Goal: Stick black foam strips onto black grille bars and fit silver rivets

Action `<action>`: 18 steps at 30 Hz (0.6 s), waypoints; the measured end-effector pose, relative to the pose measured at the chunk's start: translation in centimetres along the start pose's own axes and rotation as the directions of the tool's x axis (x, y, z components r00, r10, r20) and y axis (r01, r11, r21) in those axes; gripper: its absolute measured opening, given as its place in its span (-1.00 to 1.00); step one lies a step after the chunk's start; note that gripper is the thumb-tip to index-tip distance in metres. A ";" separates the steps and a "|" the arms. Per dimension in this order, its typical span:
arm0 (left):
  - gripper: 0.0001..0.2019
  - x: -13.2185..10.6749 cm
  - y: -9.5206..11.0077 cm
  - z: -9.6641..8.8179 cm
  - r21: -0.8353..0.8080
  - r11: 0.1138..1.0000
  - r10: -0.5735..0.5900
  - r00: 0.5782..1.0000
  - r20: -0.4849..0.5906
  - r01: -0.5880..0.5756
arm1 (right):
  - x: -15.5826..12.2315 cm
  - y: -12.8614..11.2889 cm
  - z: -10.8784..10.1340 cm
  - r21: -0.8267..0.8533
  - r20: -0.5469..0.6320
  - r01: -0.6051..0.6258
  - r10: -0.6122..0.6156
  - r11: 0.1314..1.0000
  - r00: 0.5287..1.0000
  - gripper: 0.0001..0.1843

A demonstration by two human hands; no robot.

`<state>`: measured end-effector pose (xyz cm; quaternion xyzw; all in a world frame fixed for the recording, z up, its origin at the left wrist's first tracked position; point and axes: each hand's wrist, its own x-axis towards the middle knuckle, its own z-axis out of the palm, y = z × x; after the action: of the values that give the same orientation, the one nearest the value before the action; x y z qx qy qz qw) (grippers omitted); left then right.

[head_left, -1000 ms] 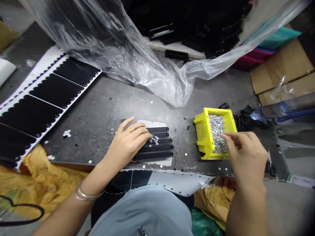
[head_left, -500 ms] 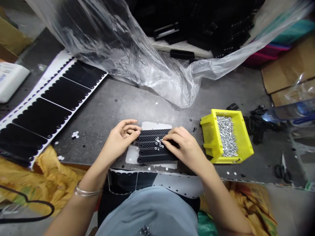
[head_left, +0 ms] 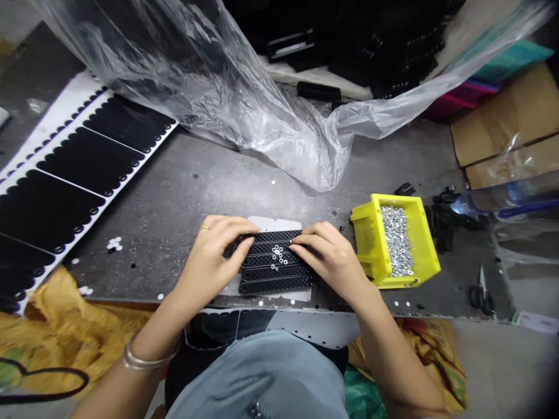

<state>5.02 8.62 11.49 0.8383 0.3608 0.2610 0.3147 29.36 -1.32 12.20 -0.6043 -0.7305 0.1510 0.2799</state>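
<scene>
Several black textured plastic strips lie side by side before me, with a small cluster of silver nuts on top. My left hand is closed round the left end of the farthest strip, thumb on the near side and fingers on the far side. My right hand is closed in a pinch over the right part of the strips. A small shiny nut shows at its thumb and fingertips. A white sheet lies under the strips, its edges showing round them.
Right of my hand stands a yellow bin with many silver nuts. Scissors lie farther right. Clear plastic sheeting drapes over the back of the grey table. Black panels on white sheets lie left.
My left hand has moved in and closed on the end of the far strip. My right hand stays pinched near the nuts. The whole view has shifted slightly.
</scene>
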 end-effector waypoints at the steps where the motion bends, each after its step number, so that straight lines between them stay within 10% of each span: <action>1: -0.83 -0.1 0.5 0.1 0.050 0.995 0.090 0.996 0.014 -0.090 | -0.2 -0.1 0.0 0.007 0.003 -0.009 0.009 1.000 1.000 -0.83; 9: -0.74 0.4 0.7 0.6 0.158 0.883 0.416 0.893 0.174 -0.442 | -0.9 0.7 0.1 -0.120 -0.153 -0.058 0.039 0.991 0.987 -0.81; 18: -0.83 -1.7 -0.9 -1.6 0.347 0.846 0.409 0.910 0.064 -0.405 | -1.8 0.6 -0.1 -0.437 -0.010 0.159 -0.182 0.885 0.983 -0.66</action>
<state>2.52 8.31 11.60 0.9366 0.2176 0.2579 0.0946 30.09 -2.98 11.59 -0.5885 -0.7887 -0.0564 0.1688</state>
